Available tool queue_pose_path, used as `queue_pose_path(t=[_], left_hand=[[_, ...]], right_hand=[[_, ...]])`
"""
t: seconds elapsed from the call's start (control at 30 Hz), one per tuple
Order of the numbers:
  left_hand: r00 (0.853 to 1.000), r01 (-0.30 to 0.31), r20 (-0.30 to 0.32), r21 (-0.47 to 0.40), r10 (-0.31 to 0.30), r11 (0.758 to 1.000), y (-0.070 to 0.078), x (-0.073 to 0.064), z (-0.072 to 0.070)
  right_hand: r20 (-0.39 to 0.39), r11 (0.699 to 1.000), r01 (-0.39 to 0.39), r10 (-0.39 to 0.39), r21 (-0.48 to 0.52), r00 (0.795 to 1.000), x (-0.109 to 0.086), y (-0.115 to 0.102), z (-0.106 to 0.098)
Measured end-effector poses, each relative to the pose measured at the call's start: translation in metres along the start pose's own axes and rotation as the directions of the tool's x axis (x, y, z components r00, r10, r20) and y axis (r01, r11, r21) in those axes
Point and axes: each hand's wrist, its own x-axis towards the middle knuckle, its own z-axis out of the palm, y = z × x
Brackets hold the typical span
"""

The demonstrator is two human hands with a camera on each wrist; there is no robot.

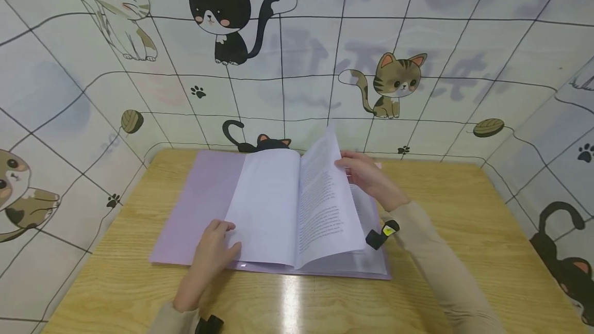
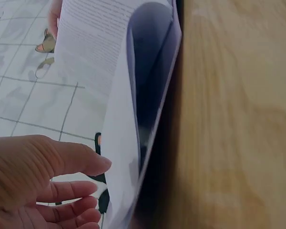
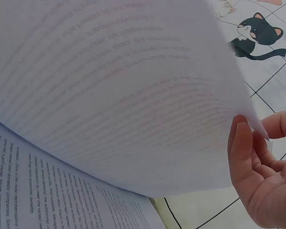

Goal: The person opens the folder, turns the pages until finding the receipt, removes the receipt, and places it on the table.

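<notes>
A lilac folder (image 1: 206, 189) lies spread on the table, with a stack of white sheets in it. The blank-looking left page (image 1: 264, 205) lies flat over part of the cover. One printed sheet (image 1: 320, 210) stands raised from the right side, its outer edge pinched between the thumb and fingers of my right hand (image 1: 366, 175). In the right wrist view, that sheet (image 3: 133, 109) curves up above another printed page (image 3: 52, 186). My left hand (image 1: 211, 249) rests at the lower left edge of the left page, fingers loosely bent, thumb against the paper (image 2: 121, 157).
The wooden table (image 1: 445, 210) extends on both sides of the folder and in front of it. A white cat-patterned sheet (image 1: 306, 50) with grid lines covers the walls behind and at the sides. Small black wrist devices (image 1: 382, 233) sit on both sleeves.
</notes>
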Motion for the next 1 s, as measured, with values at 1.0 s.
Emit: queue_pose_path(t=[1.0], left_hand=[[0.894, -0.448, -0.167, -0.281, 0.416, 0.849, 0.115, 0.01, 0.009]], right_hand=[[-0.005, 0.999, 0.026, -0.025, 0.04, 1.0, 0.013, -0.005, 0.026]])
